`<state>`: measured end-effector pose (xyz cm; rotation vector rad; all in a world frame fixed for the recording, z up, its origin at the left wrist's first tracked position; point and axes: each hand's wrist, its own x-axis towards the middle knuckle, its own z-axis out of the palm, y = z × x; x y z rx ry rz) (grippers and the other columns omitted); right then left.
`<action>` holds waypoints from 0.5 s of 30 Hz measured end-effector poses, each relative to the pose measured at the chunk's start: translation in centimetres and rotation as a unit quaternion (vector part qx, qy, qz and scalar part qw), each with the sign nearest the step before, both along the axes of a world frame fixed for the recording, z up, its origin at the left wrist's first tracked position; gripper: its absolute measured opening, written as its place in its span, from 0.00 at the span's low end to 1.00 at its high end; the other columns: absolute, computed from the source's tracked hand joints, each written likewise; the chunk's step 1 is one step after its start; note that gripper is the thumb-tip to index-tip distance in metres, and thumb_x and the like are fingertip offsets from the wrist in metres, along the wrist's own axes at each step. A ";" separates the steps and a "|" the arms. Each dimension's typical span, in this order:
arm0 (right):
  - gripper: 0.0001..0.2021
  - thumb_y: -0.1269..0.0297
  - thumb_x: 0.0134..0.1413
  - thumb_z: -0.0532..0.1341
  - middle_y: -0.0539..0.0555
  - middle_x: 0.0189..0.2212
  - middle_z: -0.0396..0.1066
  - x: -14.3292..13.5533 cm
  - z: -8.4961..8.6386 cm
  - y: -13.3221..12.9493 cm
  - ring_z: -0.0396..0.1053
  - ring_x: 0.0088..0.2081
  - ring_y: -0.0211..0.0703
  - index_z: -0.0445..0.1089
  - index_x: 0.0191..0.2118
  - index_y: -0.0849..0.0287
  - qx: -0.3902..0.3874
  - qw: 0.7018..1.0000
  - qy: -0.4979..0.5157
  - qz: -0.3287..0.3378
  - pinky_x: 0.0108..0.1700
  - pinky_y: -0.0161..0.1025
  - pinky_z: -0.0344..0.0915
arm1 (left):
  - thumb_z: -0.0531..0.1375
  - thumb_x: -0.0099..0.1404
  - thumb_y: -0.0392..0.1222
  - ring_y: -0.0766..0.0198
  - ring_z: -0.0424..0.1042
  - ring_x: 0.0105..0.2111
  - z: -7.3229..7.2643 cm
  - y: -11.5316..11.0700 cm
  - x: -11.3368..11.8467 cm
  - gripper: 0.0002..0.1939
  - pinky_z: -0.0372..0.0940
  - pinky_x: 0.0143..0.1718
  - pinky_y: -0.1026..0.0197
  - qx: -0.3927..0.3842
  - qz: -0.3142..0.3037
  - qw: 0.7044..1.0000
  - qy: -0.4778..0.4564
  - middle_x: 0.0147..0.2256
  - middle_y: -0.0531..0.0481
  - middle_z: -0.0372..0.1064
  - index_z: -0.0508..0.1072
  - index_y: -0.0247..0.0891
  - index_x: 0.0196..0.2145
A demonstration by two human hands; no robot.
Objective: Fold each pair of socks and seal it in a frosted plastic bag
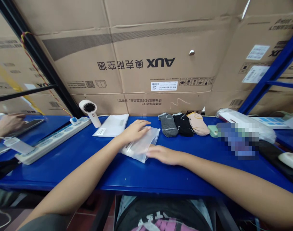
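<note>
A frosted zip bag lies on the blue table in front of me, its slider edge facing right. My left hand rests on the bag's upper left part, fingers stretched out. My right hand is at the bag's open-side edge, with its fingertips hidden in or behind the plastic. Something pale shows dimly inside the bag. Behind and to the right lie a grey sock, a black sock and a peach sock in a row. A flat white package lies behind my left hand.
A white handheld fan and a long power strip stand at left, near another person's hand. At right are a green item, a plastic-wrapped bundle and a white mouse. Cardboard backs the table.
</note>
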<state>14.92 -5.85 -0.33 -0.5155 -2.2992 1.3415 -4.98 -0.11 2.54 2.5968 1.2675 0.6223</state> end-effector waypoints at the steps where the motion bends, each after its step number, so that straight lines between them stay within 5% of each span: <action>1: 0.22 0.50 0.66 0.50 0.58 0.47 0.76 0.8 0.1 -0.2 0.69 0.54 0.50 0.76 0.41 0.60 -0.094 0.994 0.034 -0.032 0.63 0.49 0.57 | 0.50 0.71 0.54 0.54 0.62 0.61 -0.2 0.3 -0.2 0.25 0.55 0.62 0.51 -0.008 0.009 1.000 0.004 0.59 0.45 0.68 0.69 0.39 0.58; 4: 0.20 0.47 0.58 0.61 0.57 0.33 0.78 2.4 0.6 -0.1 0.75 0.40 0.45 0.76 0.33 0.61 -0.224 0.965 0.077 -0.113 0.52 0.43 0.67 | 0.55 0.67 0.58 0.50 0.66 0.57 -0.7 0.8 -0.4 0.28 0.59 0.59 0.51 -0.045 0.028 0.998 0.040 0.56 0.41 0.70 0.72 0.37 0.56; 8: 0.14 0.54 0.55 0.64 0.48 0.17 0.69 3.2 1.2 0.8 0.66 0.19 0.34 0.71 0.27 0.60 -0.216 0.958 -0.016 -0.187 0.25 0.32 0.63 | 0.55 0.65 0.61 0.47 0.70 0.52 -0.7 0.7 -0.4 0.27 0.61 0.52 0.50 -0.029 0.078 0.993 0.080 0.49 0.40 0.74 0.76 0.38 0.49; 11: 0.12 0.56 0.56 0.62 0.45 0.20 0.65 3.2 0.8 1.5 0.57 0.14 0.30 0.67 0.29 0.58 -0.148 0.943 -0.061 -0.290 0.15 0.30 0.54 | 0.54 0.65 0.62 0.49 0.73 0.43 -0.6 0.5 -0.4 0.26 0.62 0.44 0.53 -0.044 0.098 0.992 0.071 0.43 0.40 0.75 0.77 0.37 0.43; 15: 0.15 0.55 0.56 0.62 0.46 0.32 0.67 2.9 -0.3 1.8 0.58 0.14 0.30 0.62 0.46 0.55 -0.117 0.918 -0.032 -0.377 0.10 0.32 0.53 | 0.52 0.66 0.60 0.56 0.69 0.33 -0.3 0.2 0.1 0.25 0.60 0.36 0.56 -0.027 0.085 0.995 0.032 0.31 0.44 0.69 0.72 0.37 0.26</action>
